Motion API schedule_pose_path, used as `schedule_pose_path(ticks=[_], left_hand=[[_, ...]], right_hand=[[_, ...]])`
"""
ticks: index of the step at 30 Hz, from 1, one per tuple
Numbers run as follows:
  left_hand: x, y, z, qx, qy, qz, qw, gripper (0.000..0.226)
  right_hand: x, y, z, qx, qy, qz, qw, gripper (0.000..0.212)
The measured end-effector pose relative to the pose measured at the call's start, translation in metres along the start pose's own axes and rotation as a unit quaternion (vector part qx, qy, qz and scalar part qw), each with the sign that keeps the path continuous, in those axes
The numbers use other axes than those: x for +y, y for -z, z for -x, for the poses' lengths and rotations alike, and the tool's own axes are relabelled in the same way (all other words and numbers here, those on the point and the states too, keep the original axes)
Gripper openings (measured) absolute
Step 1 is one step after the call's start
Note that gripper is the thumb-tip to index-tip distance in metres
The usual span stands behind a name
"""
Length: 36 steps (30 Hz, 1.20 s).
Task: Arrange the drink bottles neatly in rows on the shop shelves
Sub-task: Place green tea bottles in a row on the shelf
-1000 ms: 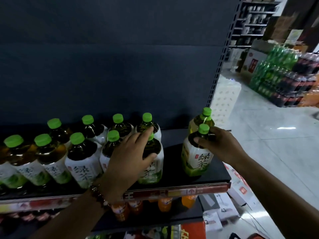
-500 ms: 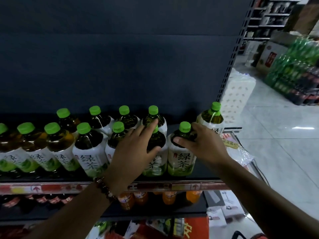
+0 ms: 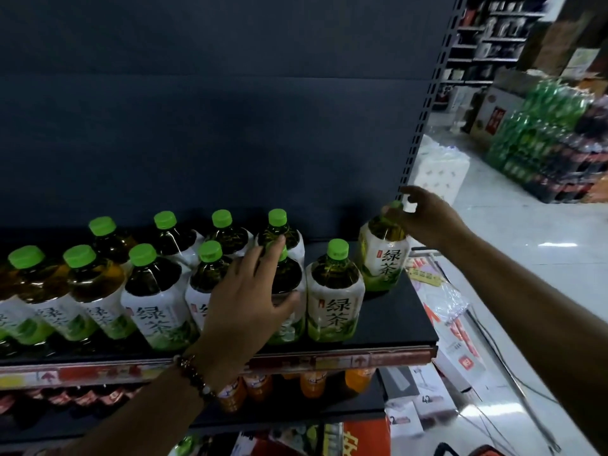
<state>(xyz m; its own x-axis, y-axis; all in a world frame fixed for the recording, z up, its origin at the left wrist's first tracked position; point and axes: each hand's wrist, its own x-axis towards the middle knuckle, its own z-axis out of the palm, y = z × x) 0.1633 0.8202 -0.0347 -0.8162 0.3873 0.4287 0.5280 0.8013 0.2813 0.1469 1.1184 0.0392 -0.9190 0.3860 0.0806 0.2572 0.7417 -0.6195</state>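
**Green-tea bottles on the top shelf: hand and row positions**

The black metal shelf [image 3: 394, 327] carries clear plastic green-tea bottles with lime-green screw caps and white-and-green labels, standing upright in two rows. The back row [image 3: 223, 232] stands along the rear panel; the front row [image 3: 148, 291] stands along the front edge with its red-and-yellow price strip [image 3: 362, 358].

The left hand [image 3: 245, 307] rests on a front-row bottle [image 3: 288, 284], fingers extended over its shoulder and thumb curved round its side. Just right of it, touching, stands the end bottle of the front row [image 3: 335, 291], free of both hands.

The right hand [image 3: 427, 218] grips the neck of a separate bottle [image 3: 383, 255] near the right rear corner of the shelf, fingers curled round the neck below its cap. This bottle leans slightly and stands apart from both rows.

Orange-filled bottles [image 3: 312, 383] occupy the shelf below.
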Motion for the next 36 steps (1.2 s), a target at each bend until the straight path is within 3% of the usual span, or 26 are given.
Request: schedule_pose_path(ticks=[2, 5, 23, 36], left_hand=[[0.0, 0.001, 0.001, -0.001, 0.003, 0.004, 1.0, 0.087], [-0.001, 0.001, 0.001, -0.004, 0.005, 0.003, 1.0, 0.087], [-0.001, 0.0, 0.002, 0.016, -0.006, -0.033, 0.999, 0.087], [-0.005, -0.001, 0.001, 0.019, -0.018, -0.035, 0.999, 0.089]], right_hand=[[0.008, -0.004, -0.016, -0.074, -0.023, -0.01, 0.997, 0.049], [0.012, -0.008, -0.026, -0.059, -0.006, 0.01, 0.998, 0.03], [-0.04, -0.057, -0.015, -0.102, 0.105, 0.005, 0.989, 0.032], [-0.049, -0.071, -0.012, -0.097, 0.081, 0.001, 0.992, 0.039]])
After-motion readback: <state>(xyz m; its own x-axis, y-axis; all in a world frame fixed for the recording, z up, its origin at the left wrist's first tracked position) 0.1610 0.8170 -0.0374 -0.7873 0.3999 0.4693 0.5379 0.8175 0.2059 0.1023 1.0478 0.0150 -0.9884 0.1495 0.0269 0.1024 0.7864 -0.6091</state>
